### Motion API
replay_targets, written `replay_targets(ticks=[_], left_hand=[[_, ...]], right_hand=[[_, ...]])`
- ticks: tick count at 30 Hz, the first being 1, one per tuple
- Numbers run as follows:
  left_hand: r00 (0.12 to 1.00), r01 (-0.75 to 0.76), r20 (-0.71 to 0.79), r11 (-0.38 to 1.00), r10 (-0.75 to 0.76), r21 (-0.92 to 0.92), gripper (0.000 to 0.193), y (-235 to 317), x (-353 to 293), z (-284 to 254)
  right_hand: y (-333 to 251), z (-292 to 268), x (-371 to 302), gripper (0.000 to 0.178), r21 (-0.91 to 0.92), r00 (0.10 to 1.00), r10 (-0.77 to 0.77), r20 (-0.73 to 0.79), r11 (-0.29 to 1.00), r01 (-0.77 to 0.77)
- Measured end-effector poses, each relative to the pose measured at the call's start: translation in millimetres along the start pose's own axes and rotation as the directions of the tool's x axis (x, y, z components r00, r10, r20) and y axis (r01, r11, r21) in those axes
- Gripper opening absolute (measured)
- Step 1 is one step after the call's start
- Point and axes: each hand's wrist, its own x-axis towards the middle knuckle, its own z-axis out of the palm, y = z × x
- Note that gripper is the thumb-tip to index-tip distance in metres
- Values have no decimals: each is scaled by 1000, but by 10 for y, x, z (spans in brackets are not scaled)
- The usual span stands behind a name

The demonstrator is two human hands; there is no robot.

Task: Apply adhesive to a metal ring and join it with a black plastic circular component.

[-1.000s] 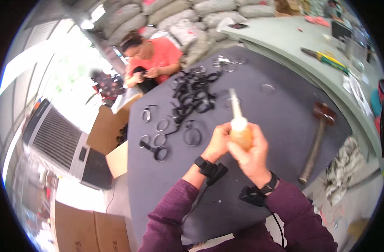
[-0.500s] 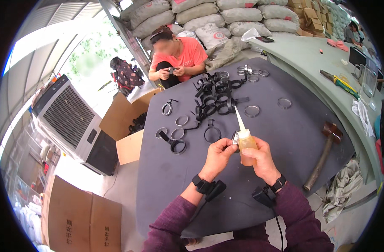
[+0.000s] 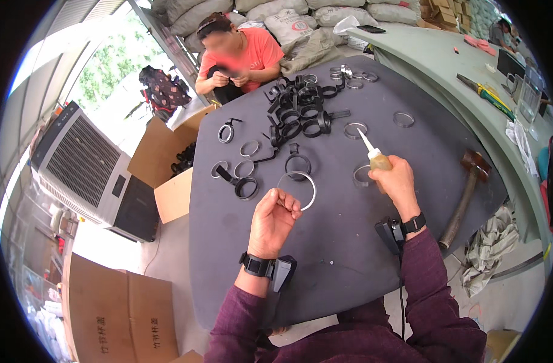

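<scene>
Fingertips of the left hand (image 3: pixel 270 224) pinched a thin, round, silvery ring (image 3: pixel 314 185), its loop extending beyond them over a smooth dark-grey table (image 3: pixel 349 278). The right hand (image 3: pixel 399 184) curled its fingers around a translucent amber bottle (image 3: pixel 380 162) with a tapered white nozzle (image 3: pixel 366 141). Farther out lay heaped black ring-shaped clamps (image 3: pixel 301 110) and, rightward, a wooden-handled hammer (image 3: pixel 461 201); bulging pale sacks (image 3: pixel 288 25) stood stacked behind.

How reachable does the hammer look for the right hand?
Likely yes: only bare tabletop separates the hammer from the right hand, though that hand grips the squeeze bottle and would probably need to set it down first.
</scene>
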Motion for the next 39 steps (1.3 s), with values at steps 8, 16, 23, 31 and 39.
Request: replay_targets(ticks=[8,16,23,31,39], left_hand=[[992,127,15,985,-126,-121,25,-141,-69,-70],[984,169,-36,979,-174,-111,25,-219,-13,-33],[994,104,11,984,-106,146,29,-181,6,-126],[948,-302,183,560,259,771,52,-7,-66,95],[899,-438,438,95,18,894,74,17,-142,265]], right_hand=[[-119,218,-332,46,751,744,-364,560,602,-270],[-134,287,-442,56,724,584,-442,681,527,-445],[-168,221,-441,55,735,566,-472,676,487,-471],[-155,203,-412,54,751,587,-471,658,466,-468],[-130,268,-480,51,628,509,-390,767,619,-472]])
